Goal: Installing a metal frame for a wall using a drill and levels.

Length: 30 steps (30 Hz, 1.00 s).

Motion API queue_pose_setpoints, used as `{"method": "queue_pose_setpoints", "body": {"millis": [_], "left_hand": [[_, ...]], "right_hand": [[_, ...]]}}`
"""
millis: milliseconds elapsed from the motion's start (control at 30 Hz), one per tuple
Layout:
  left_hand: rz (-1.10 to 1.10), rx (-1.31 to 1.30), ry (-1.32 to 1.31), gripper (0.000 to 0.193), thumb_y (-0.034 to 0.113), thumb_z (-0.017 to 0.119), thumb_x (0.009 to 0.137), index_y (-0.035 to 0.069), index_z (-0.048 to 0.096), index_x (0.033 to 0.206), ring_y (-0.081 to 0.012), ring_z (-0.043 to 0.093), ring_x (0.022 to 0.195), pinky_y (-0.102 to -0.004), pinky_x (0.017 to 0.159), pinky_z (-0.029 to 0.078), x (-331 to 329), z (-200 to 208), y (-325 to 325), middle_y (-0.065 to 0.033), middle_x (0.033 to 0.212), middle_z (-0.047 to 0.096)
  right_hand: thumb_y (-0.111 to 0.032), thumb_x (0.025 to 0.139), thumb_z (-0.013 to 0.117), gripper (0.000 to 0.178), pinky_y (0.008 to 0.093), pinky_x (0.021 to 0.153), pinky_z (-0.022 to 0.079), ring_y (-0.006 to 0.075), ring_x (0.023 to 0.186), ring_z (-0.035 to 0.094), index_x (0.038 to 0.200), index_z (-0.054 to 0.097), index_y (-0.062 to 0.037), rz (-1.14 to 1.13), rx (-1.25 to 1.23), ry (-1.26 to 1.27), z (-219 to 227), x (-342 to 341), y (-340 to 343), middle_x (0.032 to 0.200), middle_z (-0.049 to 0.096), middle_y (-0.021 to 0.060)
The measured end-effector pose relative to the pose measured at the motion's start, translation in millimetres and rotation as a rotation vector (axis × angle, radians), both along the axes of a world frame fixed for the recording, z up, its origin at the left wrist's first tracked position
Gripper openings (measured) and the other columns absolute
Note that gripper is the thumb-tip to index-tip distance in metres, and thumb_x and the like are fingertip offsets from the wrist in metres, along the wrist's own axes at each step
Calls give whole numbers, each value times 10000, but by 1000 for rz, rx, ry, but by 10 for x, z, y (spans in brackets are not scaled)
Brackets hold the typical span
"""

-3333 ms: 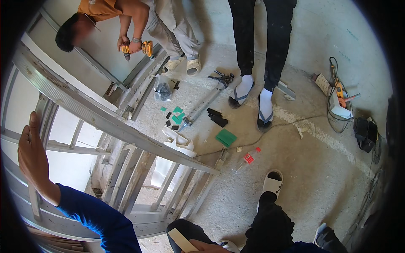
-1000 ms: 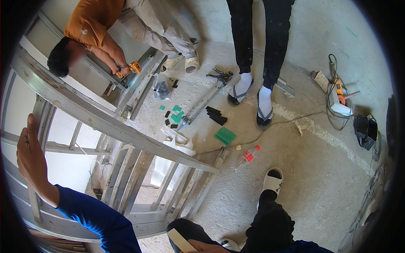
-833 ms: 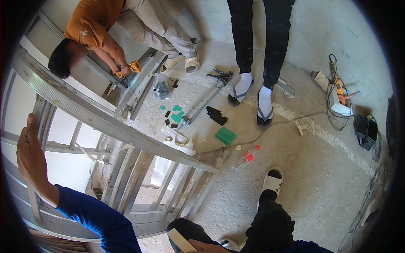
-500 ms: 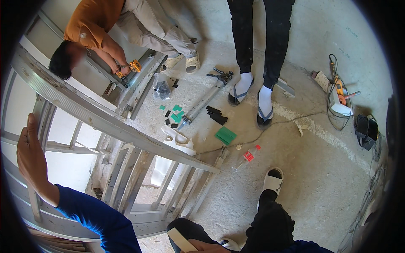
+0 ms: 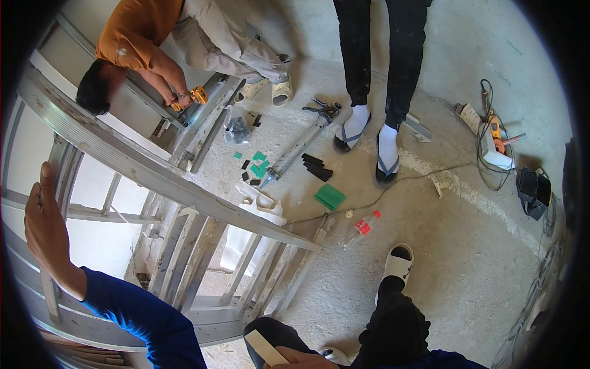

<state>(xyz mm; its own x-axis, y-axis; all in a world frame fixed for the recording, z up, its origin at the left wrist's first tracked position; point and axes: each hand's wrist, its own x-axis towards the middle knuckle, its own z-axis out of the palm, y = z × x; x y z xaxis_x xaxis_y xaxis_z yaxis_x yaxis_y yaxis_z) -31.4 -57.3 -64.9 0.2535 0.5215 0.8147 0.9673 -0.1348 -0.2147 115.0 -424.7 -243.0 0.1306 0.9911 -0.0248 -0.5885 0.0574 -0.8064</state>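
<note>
My left hand (image 5: 46, 237) is raised at the left, closed around an upright of a large grey metal window frame (image 5: 184, 195), its thumb pointing up along the bar. The frame leans across my left side, its long rails curving in the picture. Low in front of my lap, my right hand (image 5: 304, 359) holds a flat, pale beige strip (image 5: 265, 348). Its fingertips are partly cut off by the lower edge.
A co-worker (image 5: 135, 37) bends over a frame with a yellow power drill (image 5: 198, 95). Another person's legs (image 5: 402, 55) stand ahead. On the concrete floor lie a caulking gun (image 5: 299, 144), green pads (image 5: 330, 197), black strips (image 5: 316, 167), a plastic bottle (image 5: 361, 229) and a corded yellow tool (image 5: 495, 130).
The beige strip in my right hand has risen very slightly. The co-worker's head and drill have shifted a little to the right. My left hand stays on the frame.
</note>
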Motion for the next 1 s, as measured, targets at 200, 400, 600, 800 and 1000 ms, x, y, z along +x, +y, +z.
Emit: {"method": "queue_pose_setpoints", "body": {"millis": [200, 400, 600, 800, 1000], "left_hand": [[15, -11, -19, 854, 821, 355, 853, 125, 683, 1224, -336, 695, 1035, -535, 885, 551, -10, -5, 8, -138, 1109, 719], [24, -6, -9, 857, 822, 353, 852, 126, 681, 1229, -340, 696, 1033, -535, 885, 550, -17, 0, 24, -142, 1110, 718], [-2, -22, -4, 852, 821, 362, 849, 127, 683, 1226, -345, 692, 1039, -546, 884, 549, -10, 6, 9, -142, 1115, 716], [11, -22, -19, 861, 825, 364, 845, 123, 680, 1229, -351, 687, 1051, -551, 885, 547, -16, 8, 22, -146, 1119, 714], [11, -4, -19, 876, 830, 358, 842, 113, 679, 1229, -350, 686, 1053, -544, 891, 546, -20, 3, 26, -153, 1119, 712]], "right_hand": [[-109, 867, 750, 188, 278, 572, 308, 79, 646, 395, 1047, 728, -59, 32, -53, -12, 85, 68, 3, 825, 455, 0], [-110, 865, 752, 193, 271, 566, 304, 73, 640, 397, 1047, 726, -53, 32, -74, 57, 87, 37, -8, 832, 464, 4], [-121, 869, 752, 199, 274, 560, 291, 73, 638, 390, 1054, 725, -55, 15, -44, 41, 77, 43, -6, 823, 459, 2], [-133, 871, 751, 199, 272, 563, 293, 77, 639, 390, 1055, 726, -62, 23, -33, -13, 50, 54, -6, 808, 455, -4], [-139, 873, 750, 196, 270, 561, 298, 77, 640, 390, 1054, 728, -68, 24, -42, -18, 52, 47, -11, 803, 454, -6]]}}
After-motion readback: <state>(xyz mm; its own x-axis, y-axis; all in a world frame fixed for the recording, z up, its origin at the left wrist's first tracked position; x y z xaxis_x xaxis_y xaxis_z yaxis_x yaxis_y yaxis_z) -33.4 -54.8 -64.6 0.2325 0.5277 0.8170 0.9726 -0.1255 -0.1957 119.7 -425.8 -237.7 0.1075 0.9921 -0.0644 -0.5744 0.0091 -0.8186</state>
